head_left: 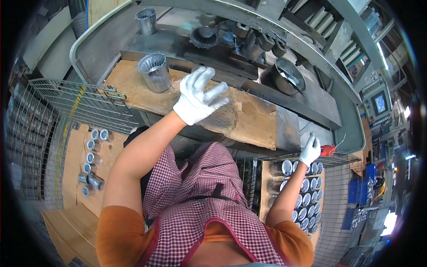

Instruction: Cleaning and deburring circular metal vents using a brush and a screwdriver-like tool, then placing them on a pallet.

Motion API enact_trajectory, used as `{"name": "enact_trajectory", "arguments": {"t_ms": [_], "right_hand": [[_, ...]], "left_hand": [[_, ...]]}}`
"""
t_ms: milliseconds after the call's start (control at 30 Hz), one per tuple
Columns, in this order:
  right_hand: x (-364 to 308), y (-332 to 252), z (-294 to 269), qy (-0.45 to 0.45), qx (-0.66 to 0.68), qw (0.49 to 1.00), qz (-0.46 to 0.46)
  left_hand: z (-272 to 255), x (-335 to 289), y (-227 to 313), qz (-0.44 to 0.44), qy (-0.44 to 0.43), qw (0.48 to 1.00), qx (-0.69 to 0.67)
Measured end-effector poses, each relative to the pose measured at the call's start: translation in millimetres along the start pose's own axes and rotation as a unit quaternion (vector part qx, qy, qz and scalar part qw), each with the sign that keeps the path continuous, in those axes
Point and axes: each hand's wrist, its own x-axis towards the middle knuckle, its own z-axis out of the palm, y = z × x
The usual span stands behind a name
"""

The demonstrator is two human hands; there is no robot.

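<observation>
Both my hands wear white gloves. Above the cardboard (253, 120) on the bench, my left hand (198, 95) is open with fingers spread and holds nothing. Just left of it stands a grey metal cup-shaped part (155, 75) with a ragged toothed rim. My right hand (310, 150) is at the bench's right front edge, over the wire basket; its fingers point up, loosely extended, with nothing visible in them. Close to its right lies a red-handled tool (328, 150) with a thin bent metal end, apparently apart from the fingers.
Another metal cup (147, 21) stands at the far left. Machine tooling (255, 46) with a toothed ring (203, 37) sits at the back. A dark metal bowl (288, 76) is at right. Baskets below hold several metal cylinders, left (94, 146) and right (305, 200). A wire fence (80, 100) edges the left.
</observation>
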Motion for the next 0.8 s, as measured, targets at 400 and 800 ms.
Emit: {"name": "enact_trajectory", "arguments": {"t_ms": [400, 800], "right_hand": [[-5, -5, 3, 0.024, 0.023, 0.999, -0.028], [-5, -2, 7, 0.021, 0.025, 0.999, -0.032]], "left_hand": [[-7, 6, -2, -0.089, -0.26, 0.961, 0.037], [-7, -18, -14, -0.11, -0.619, 0.777, -0.033]]}}
